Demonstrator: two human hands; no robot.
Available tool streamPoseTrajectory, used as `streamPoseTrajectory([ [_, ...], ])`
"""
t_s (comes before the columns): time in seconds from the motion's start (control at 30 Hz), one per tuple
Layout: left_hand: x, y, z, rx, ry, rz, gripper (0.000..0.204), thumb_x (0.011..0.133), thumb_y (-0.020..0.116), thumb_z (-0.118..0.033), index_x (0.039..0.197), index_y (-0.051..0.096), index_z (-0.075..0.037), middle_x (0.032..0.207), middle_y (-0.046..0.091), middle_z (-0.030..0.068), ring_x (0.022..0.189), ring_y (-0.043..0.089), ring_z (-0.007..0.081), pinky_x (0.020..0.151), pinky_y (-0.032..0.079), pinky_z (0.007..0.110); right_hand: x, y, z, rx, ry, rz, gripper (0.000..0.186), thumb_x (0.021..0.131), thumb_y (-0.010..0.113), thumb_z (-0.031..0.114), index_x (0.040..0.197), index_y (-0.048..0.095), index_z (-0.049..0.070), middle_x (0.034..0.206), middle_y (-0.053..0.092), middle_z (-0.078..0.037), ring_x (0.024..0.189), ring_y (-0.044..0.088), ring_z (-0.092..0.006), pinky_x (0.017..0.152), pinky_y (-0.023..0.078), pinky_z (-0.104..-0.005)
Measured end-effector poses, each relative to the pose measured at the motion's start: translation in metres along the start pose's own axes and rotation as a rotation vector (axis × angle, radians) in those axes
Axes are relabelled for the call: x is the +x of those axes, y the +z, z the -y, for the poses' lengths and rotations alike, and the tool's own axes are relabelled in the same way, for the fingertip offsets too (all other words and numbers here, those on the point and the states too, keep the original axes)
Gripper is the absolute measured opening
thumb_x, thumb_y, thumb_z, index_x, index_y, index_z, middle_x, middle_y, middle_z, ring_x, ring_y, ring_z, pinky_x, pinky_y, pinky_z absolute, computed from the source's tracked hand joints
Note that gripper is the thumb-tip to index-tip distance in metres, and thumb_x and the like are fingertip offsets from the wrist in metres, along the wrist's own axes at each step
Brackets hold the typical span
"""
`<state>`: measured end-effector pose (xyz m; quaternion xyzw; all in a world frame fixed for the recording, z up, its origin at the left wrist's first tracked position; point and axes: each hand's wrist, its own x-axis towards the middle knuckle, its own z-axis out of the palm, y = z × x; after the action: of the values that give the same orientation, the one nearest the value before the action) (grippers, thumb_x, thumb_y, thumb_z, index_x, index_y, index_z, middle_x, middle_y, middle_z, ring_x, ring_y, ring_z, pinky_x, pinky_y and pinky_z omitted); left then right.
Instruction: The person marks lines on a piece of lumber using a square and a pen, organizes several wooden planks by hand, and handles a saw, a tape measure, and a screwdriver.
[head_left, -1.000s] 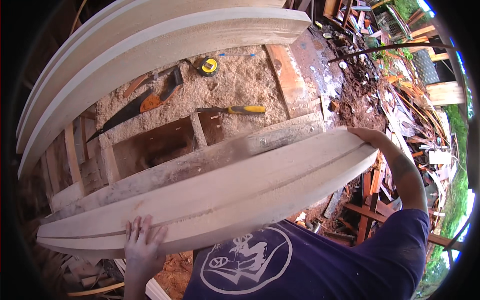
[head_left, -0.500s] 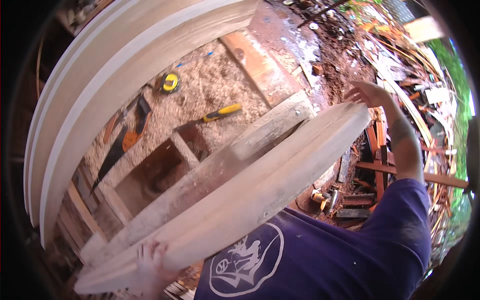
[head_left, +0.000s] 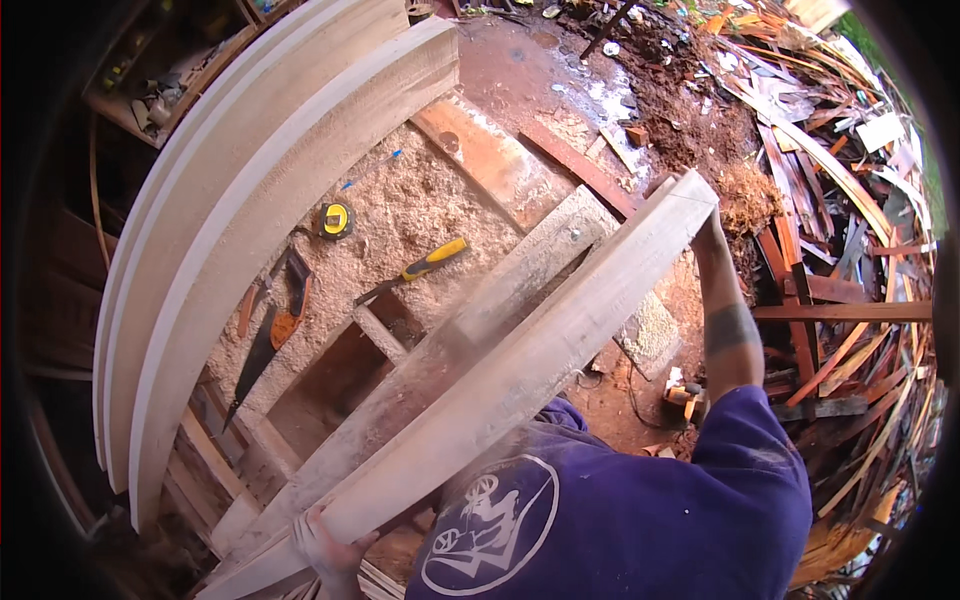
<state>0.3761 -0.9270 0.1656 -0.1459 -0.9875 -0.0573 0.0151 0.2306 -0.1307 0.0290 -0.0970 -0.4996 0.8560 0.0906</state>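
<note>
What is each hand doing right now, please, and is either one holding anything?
Left hand: closed around the near end of the long plank.
Right hand: holding the plank's far end; its fingers are hidden.

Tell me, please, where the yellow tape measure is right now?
In the head view, the yellow tape measure lies upper left on the sawdust-covered bench, between the stacked planks and the yellow-handled tool.

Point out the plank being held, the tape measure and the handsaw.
plank (head_left: 540, 365), head view, middle of its broad pale face.
tape measure (head_left: 336, 220), head view, centre of its yellow case.
handsaw (head_left: 262, 350), head view, dark blade below the orange handle.
</note>
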Motion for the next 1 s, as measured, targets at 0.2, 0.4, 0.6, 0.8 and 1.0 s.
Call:
streamPoseTrajectory([
  [0.2, 0.041, -0.021, 0.021, -0.139, 0.047, 0.198, 0.096, 0.078, 0.056, -0.083, 0.113, 0.057, 0.007, 0.096, 0.058, 0.0261, 0.091, 0.057, 0.0488, 0.079, 0.046, 0.055, -0.018, 0.037, 0.027, -0.278, 0.136, -0.383, 0.043, 0.103, 0.043, 0.035, 0.120, 0.064, 0.001, 0.113, 0.070, -0.016, 0.109, 0.067, -0.0284, 0.100, 0.052, -0.0398],
  [0.4, 0.115, -0.010, 0.026, -0.124, 0.034, 0.328, 0.061, 0.088, 0.064, -0.054, 0.111, 0.063, 0.002, 0.099, 0.065, 0.0249, 0.088, 0.060, 0.0499, 0.072, 0.048, 0.053, 0.014, 0.045, 0.027, -0.587, 0.365, -0.594, 0.070, 0.099, 0.045, 0.058, 0.140, 0.058, 0.004, 0.139, 0.057, -0.021, 0.130, 0.051, -0.0266, 0.114, 0.032, -0.0376],
  [0.6, 0.177, 0.056, 0.065, -0.486, -0.195, 0.679, 0.048, 0.099, 0.057, -0.038, 0.085, 0.061, 0.008, 0.063, 0.050, 0.0111, 0.063, 0.051, 0.0175, 0.062, 0.044, 0.041, 0.014, 0.065, 0.019, -1.338, 0.220, -0.341, 0.065, 0.103, 0.039, 0.059, 0.125, 0.063, 0.002, 0.113, 0.068, -0.025, 0.111, 0.064, -0.0307, 0.097, 0.045, -0.0429],
  [0.8, 0.190, 0.072, 0.067, -0.463, -0.137, 0.773, 0.056, 0.104, 0.048, -0.044, 0.082, 0.056, 0.007, 0.066, 0.046, 0.0093, 0.068, 0.045, 0.0164, 0.063, 0.042, 0.042, -0.027, 0.067, 0.026, -1.311, 0.213, -0.495, 0.074, 0.100, 0.041, 0.065, 0.103, 0.074, -0.001, 0.092, 0.072, -0.025, 0.094, 0.071, -0.0343, 0.087, 0.050, -0.0455],
  [1.0, 0.200, 0.074, 0.071, -0.389, -0.178, 0.785, 0.061, 0.104, 0.045, -0.049, 0.078, 0.054, 0.006, 0.064, 0.044, 0.0129, 0.065, 0.045, 0.0178, 0.062, 0.041, 0.043, -0.032, 0.100, 0.012, -1.181, 0.197, -0.712, 0.051, 0.100, 0.057, 0.051, 0.092, 0.080, 0.005, 0.083, 0.075, -0.016, 0.071, 0.073, -0.0248, 0.071, 0.059, -0.0399],
])
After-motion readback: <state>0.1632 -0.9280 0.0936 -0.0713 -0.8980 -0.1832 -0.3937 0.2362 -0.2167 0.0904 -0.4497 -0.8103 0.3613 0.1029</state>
